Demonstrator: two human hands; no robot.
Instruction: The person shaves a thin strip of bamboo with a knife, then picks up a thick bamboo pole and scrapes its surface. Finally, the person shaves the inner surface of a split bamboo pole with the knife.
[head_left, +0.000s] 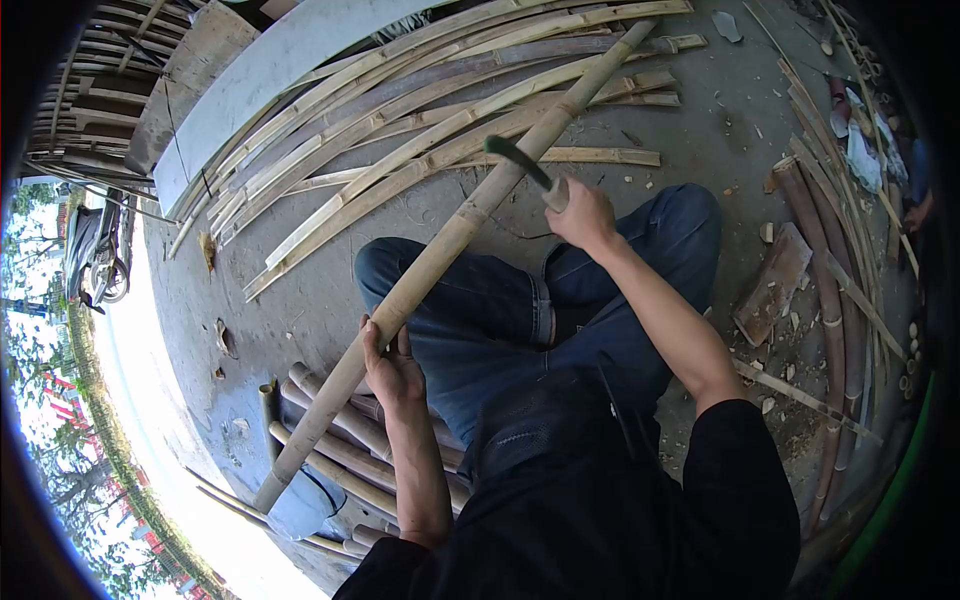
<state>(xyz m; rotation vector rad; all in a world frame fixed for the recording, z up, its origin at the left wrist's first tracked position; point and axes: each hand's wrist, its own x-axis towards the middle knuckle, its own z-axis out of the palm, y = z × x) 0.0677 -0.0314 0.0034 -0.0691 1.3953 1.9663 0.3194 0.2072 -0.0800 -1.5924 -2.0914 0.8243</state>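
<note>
A long bamboo pole (440, 250) lies diagonally across my lap, from the lower left to the top middle. My left hand (392, 368) is around its lower part, with the thumb on the near side and the fingers beneath. My right hand (584, 216) grips the handle of a curved, dark blade (518, 160). The blade's tip end is over the pole, above its middle; whether it touches the bamboo I cannot tell. My legs are crossed on the ground, in blue jeans.
Split bamboo strips (400, 130) lie spread on the floor ahead. Several bamboo poles (350, 455) are stacked at the lower left. Brown poles (828, 290), wood chips and a flat wooden piece (775, 283) lie at the right. A motorcycle (100, 255) stands at the far left.
</note>
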